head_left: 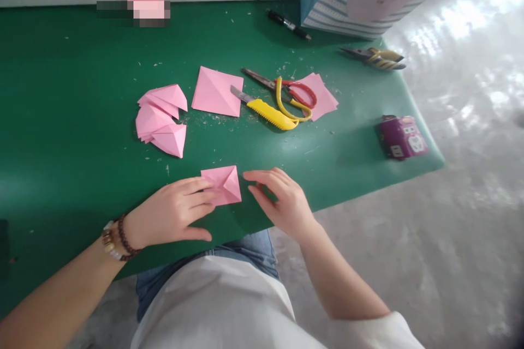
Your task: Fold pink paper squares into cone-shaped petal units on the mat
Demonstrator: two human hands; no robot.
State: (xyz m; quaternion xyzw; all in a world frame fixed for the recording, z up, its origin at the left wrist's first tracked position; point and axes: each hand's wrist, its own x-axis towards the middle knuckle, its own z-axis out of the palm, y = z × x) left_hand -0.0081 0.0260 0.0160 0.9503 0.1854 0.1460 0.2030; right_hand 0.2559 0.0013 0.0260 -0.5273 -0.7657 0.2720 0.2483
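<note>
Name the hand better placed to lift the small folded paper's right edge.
Probably the right hand: it holds nothing, and its fingertips are just beside that edge of the folded paper; the left hand lies over the paper's left part.

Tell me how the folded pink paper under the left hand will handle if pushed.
The folded pink paper looks thin, so it's probably light. Its creased folds likely make it stiffer than one sheet, though flaps may lift. Lying flat on the green surface, it would likely slide rather than roll.
</note>
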